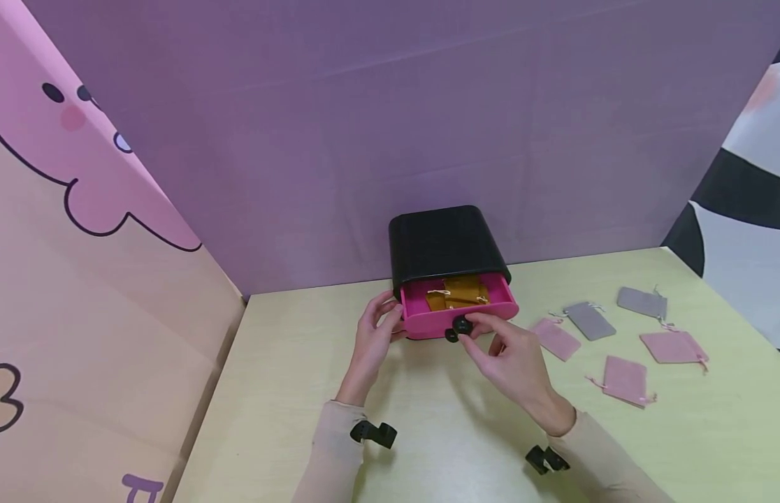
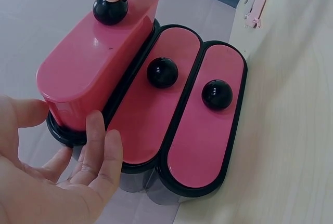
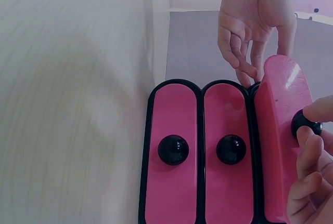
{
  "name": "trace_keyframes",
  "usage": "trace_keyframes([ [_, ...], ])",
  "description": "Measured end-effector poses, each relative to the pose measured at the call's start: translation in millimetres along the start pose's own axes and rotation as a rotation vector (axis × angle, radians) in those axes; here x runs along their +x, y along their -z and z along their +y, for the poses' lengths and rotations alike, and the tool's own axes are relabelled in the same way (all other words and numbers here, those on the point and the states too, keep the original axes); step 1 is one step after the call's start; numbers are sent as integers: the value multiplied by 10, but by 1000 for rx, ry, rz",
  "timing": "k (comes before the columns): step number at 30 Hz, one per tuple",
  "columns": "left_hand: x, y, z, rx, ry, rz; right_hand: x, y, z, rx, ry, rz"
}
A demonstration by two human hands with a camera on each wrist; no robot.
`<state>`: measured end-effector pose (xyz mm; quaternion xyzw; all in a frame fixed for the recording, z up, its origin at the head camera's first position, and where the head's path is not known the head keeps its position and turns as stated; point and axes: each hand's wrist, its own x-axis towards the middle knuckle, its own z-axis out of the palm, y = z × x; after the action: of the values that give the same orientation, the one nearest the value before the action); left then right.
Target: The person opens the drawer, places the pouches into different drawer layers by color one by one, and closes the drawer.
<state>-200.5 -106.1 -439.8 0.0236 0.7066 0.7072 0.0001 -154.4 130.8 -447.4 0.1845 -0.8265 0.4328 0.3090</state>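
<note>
A black cabinet [image 1: 443, 241] stands against the back wall with its top pink drawer [image 1: 430, 324] pulled partly out. Inside the drawer lie golden-brown drawstring pouches [image 1: 463, 289]. My right hand [image 1: 514, 363] pinches the round black knob [image 2: 110, 10] of that drawer between thumb and fingers. At the cabinet's left front corner, my left hand [image 1: 372, 342] rests with loosely extended fingers, touching around the end of the drawer. Two lower drawers, the middle one [image 2: 140, 125] and the bottom one [image 2: 200, 146], sit closed, each with its own black knob.
Right of the cabinet, small drawstring pouches lie scattered on the pale table [image 1: 289, 391]: grey ones [image 1: 589, 321] farther back and pink ones [image 1: 625, 379] around them. A purple wall [image 1: 302, 175] rises directly behind the cabinet; a printed panel [image 1: 113, 300] stands at the left.
</note>
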Motion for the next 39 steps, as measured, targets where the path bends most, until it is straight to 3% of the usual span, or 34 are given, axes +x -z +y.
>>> trace_keyframes([
  [39, -34, -19, 48, -34, -11, -1, 111, -73, 47, 26, -81, -1],
])
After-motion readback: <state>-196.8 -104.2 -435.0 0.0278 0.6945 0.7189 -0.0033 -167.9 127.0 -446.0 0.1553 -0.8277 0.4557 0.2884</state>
